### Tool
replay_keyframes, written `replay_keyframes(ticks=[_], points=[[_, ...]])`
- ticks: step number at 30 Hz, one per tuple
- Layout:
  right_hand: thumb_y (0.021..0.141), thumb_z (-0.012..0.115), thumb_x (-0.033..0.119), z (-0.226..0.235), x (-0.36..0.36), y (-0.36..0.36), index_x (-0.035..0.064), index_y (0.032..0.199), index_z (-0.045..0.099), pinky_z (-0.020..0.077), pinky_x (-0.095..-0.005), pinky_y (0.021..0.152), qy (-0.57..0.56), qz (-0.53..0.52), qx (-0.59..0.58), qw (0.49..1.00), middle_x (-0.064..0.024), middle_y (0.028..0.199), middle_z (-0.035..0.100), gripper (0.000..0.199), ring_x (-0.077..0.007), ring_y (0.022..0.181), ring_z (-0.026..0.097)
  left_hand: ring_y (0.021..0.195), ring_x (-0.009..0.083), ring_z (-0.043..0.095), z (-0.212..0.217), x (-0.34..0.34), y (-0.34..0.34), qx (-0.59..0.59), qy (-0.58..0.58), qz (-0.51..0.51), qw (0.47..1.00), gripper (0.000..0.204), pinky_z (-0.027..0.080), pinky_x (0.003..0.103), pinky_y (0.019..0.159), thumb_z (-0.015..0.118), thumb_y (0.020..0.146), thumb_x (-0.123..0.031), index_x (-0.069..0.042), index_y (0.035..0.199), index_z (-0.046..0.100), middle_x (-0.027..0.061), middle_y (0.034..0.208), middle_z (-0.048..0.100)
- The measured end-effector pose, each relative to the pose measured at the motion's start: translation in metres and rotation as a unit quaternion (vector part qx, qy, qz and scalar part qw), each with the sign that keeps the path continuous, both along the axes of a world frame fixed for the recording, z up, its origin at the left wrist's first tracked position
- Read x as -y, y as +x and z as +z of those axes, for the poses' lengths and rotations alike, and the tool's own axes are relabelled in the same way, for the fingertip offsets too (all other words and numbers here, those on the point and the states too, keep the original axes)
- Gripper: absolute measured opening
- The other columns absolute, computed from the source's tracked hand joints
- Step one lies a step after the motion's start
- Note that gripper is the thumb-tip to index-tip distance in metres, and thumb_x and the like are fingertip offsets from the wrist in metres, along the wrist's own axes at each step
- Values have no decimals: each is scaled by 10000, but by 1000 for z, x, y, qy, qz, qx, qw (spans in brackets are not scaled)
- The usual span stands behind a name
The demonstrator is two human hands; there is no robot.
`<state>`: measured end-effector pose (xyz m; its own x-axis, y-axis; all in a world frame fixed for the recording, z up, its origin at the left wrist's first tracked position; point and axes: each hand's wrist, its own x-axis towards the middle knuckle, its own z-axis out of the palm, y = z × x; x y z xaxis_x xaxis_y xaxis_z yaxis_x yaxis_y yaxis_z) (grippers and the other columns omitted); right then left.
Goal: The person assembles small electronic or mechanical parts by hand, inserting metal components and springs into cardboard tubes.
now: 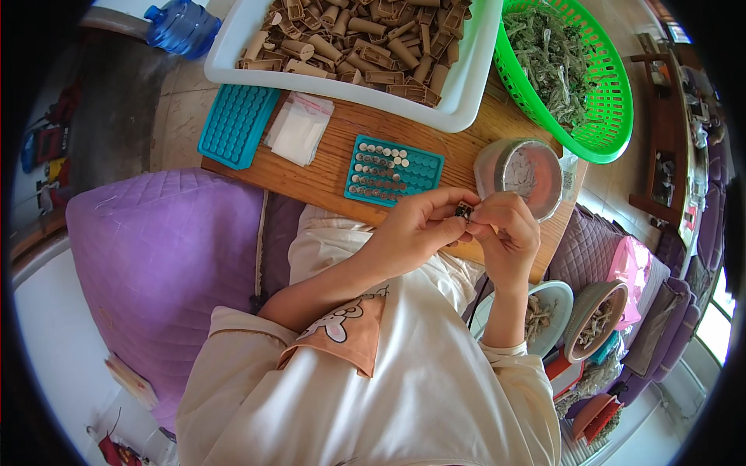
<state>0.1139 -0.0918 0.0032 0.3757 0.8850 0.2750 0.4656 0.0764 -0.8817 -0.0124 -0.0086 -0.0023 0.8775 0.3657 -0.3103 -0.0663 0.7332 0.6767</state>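
My left hand [423, 231] pinches a small dark part [464, 210] with metallic-looking bits between thumb and fingertips, close above the table's near edge. Its exact kind is too small to make out. My right hand [510, 227] has its thumb and forefinger closed against the right side of that same part; anything tiny between those fingertips is hidden. Just beyond the hands lies a teal tray [426, 172] with rows of round pockets, many filled with small silvery and white discs. Beside my right hand stands a round tub [495, 167] with small pale pieces inside.
A white bin [464, 116] of brown plastic housings and a green basket [614, 140] of clear bagged pieces stand at the back. Another teal tray [233, 128] and clear plastic bags [299, 128] lie left on the wooden table [326, 175]. Bowls [561, 299] sit at right.
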Motion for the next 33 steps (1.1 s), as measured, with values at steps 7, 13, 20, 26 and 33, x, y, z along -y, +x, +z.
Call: replay_keyframes(ticks=[7, 13, 20, 26, 33], points=[[626, 644, -42, -5, 9, -4, 22, 722, 581, 436, -229, 616, -65, -29, -65, 995, -54, 765, 508, 131, -151, 686, 514, 758, 75, 541, -4, 10, 4, -20, 49, 8, 999, 233, 448, 186, 669, 436, 825, -10, 52, 1048, 463, 58, 856, 558], [650, 641, -22, -4, 11, -5, 5, 743, 551, 440, -234, 645, -49, -45, -197, 978, -74, 851, 492, 133, -163, 719, 513, 678, 77, 531, -9, 18, 5, -43, 140, 25, 989, 229, 439, 209, 606, 450, 814, -3, 27, 1040, 469, 61, 790, 562], [636, 640, -34, 3, 8, -12, 16, 727, 525, 444, -264, 650, -78, -88, -44, 992, -79, 846, 516, 154, -193, 747, 527, 814, 55, 503, 1, 11, 3, -93, 231, -33, 968, 278, 423, 185, 705, 448, 852, -39, 44, 1114, 409, 37, 911, 518], [630, 639, -40, 3, 6, -5, 9, 714, 518, 438, -265, 612, -66, -79, -17, 995, -83, 836, 513, 156, -181, 730, 527, 762, 45, 489, 5, 10, 4, -91, 246, -9, 965, 270, 408, 174, 658, 447, 840, -26, 31, 1103, 424, 25, 846, 517], [690, 599, -62, 0, 4, -2, 17, 895, 489, 461, -241, 646, -79, -1, -228, 970, -52, 855, 481, 246, -126, 791, 519, 756, 47, 499, 13, 6, 0, -125, 313, -29, 941, 275, 413, 183, 655, 447, 826, -11, 18, 1099, 427, 36, 839, 537]])
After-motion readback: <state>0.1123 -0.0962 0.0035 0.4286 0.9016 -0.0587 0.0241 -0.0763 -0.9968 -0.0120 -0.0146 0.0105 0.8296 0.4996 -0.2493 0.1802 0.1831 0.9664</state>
